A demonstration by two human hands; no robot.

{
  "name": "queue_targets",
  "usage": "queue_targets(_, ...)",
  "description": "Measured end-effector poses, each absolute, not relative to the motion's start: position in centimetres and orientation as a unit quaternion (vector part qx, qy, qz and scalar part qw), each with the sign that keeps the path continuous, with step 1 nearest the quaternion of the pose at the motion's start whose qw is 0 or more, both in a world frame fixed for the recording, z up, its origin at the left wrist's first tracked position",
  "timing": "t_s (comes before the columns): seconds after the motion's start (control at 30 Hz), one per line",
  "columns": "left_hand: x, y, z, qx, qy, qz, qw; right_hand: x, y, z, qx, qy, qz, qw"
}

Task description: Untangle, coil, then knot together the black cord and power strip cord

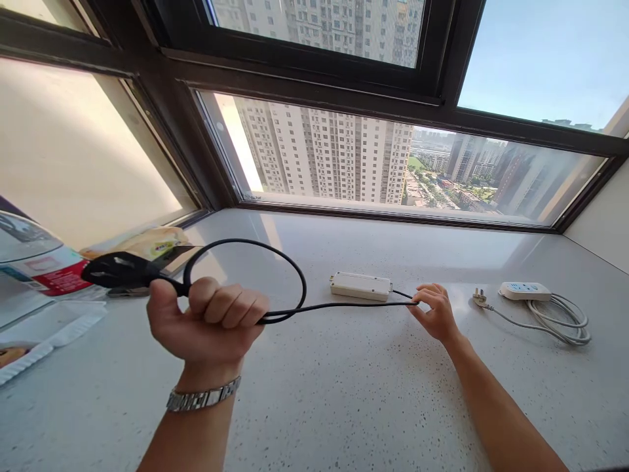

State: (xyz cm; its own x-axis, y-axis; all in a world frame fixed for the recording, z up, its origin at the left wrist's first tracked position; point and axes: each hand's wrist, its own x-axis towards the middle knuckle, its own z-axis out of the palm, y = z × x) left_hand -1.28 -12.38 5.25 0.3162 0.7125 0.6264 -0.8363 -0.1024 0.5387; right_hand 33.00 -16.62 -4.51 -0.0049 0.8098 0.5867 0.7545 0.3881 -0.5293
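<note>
My left hand (206,318) is closed in a fist round a black cable (339,305), held up above the counter. A flat, dark end piece (120,270), perhaps a plug, sticks out past the thumb, its details blurred. From the fist the cable rises in one wide loop, and a stretch runs nearly straight to the right. There my right hand (435,311) pinches it between thumb and fingertips. Just left of that hand, an off-white oblong box (360,286) lies on the counter; a short black cord leads from its right end to my right fingers.
A white power strip (525,291) with a coiled grey cord and three-pin plug (480,298) lies at right. Along the left edge are a large red-labelled bottle (49,269), a white tray (63,331) and a food package (147,242). Windows border the speckled counter (344,393).
</note>
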Motion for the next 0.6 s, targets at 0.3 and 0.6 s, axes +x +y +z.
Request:
queue_targets(0.3, 3.6, -12.6, 1.5, 0.462, 0.115, 0.541, 0.694, 27.6, -18.9, -4.9, -0.367, -0.495, 0.452, 0.645)
queue_targets(0.6, 10.1, -16.5, -2.2, 0.606, 0.195, 0.386, 0.667, 23.5, -21.2, -4.0, -0.37, -0.588, 0.348, 0.629)
